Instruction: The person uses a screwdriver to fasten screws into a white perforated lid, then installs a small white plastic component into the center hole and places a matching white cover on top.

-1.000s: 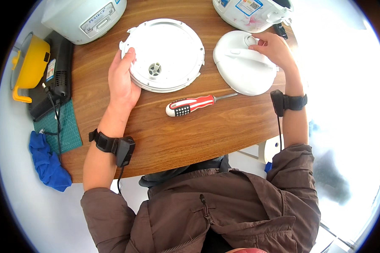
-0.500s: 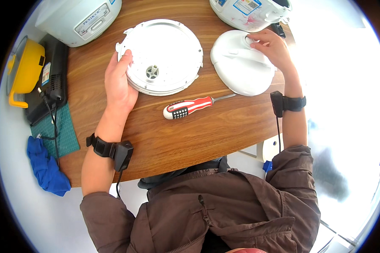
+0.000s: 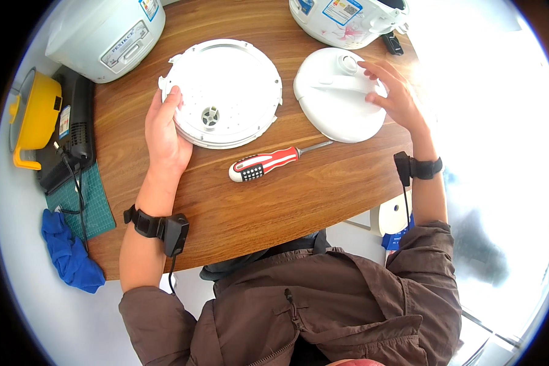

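Note:
My left hand (image 3: 166, 137) grips the near-left edge of a round white lid plate (image 3: 232, 76), its thumb on top and the other fingers hidden underneath. A small vent with dark openings (image 3: 210, 117) sits in the plate. To the right, a domed white lid cover (image 3: 329, 116) lies on the table. Its round steam cap (image 3: 348, 64) is seated near the far edge. Over the cover's right side my right hand (image 3: 398, 100) has its fingers apart and holds nothing; whether a fingertip touches the cover, I cannot tell. A red, white and black screwdriver (image 3: 268, 163) lies nearer me.
Two white rice cooker bodies stand at the back, one at left (image 3: 113, 43) and one at right (image 3: 348, 24). Along the left are a yellow pan (image 3: 39, 110), a black case (image 3: 79, 131), a green cutting mat (image 3: 97, 195) and a blue cloth (image 3: 70, 253) at the table edge.
My right hand has come off the steam cap and its fingers have spread. My left hand still holds the lid plate. The whole view has shifted slightly.

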`<action>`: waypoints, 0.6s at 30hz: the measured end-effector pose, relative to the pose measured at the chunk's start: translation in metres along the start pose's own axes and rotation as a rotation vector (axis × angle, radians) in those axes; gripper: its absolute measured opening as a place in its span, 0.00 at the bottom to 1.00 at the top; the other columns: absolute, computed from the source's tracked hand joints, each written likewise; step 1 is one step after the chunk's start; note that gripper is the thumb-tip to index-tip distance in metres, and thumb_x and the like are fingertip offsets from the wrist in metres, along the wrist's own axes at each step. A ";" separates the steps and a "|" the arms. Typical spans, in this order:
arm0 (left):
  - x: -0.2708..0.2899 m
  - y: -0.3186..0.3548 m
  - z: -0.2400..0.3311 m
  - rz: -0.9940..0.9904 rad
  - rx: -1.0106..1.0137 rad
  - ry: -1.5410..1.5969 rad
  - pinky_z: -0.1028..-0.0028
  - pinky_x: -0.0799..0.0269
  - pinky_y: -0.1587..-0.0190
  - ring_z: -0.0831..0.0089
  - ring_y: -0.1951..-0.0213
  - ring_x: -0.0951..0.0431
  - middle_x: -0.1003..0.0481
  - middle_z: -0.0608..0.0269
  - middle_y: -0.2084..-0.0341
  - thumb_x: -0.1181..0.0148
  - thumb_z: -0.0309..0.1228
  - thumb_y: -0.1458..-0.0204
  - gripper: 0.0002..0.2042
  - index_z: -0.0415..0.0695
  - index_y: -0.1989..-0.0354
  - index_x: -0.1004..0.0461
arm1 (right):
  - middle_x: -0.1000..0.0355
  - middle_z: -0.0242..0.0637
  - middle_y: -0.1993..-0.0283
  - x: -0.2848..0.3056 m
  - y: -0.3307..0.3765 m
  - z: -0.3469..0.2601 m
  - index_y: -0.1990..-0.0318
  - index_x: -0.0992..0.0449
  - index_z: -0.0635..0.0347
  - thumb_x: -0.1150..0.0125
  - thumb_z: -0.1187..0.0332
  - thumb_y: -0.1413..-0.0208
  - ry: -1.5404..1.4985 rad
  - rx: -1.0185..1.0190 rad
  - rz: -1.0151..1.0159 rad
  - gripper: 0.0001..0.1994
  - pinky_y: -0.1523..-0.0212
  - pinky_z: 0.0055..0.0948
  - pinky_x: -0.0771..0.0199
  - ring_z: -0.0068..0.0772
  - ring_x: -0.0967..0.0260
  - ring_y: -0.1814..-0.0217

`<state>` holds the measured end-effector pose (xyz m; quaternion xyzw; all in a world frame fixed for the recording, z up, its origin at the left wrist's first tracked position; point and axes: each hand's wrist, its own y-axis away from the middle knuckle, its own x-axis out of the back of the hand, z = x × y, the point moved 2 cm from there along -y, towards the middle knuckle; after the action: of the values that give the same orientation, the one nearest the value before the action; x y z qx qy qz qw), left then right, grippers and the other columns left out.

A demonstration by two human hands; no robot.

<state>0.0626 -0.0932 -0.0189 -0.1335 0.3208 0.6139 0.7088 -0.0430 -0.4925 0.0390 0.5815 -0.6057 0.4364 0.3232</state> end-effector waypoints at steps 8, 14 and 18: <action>0.007 -0.005 -0.003 -0.002 0.004 0.003 0.68 0.29 0.41 0.72 0.47 0.25 0.25 0.61 0.48 0.47 0.29 0.32 0.18 0.35 0.37 0.33 | 0.25 0.40 0.44 0.001 0.001 -0.018 0.31 0.29 0.47 0.22 0.58 0.52 0.145 -0.003 -0.123 0.38 0.38 0.41 0.28 0.44 0.30 0.39; 0.009 -0.006 -0.003 -0.018 0.004 0.007 0.67 0.29 0.40 0.71 0.46 0.25 0.25 0.59 0.47 0.47 0.29 0.32 0.18 0.35 0.37 0.34 | 0.23 0.38 0.46 0.008 -0.015 -0.006 0.42 0.20 0.53 0.27 0.64 0.45 0.073 0.029 0.011 0.22 0.46 0.35 0.22 0.40 0.25 0.45; 0.012 -0.008 -0.005 -0.020 0.007 0.012 0.66 0.29 0.40 0.70 0.45 0.25 0.25 0.58 0.46 0.48 0.28 0.32 0.18 0.34 0.37 0.34 | 0.21 0.36 0.46 0.011 -0.030 -0.002 0.49 0.15 0.55 0.29 0.67 0.43 0.234 0.138 0.070 0.14 0.44 0.33 0.22 0.38 0.24 0.46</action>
<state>0.0693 -0.0886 -0.0312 -0.1379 0.3261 0.6047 0.7134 -0.0149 -0.4940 0.0539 0.5261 -0.5522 0.5528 0.3357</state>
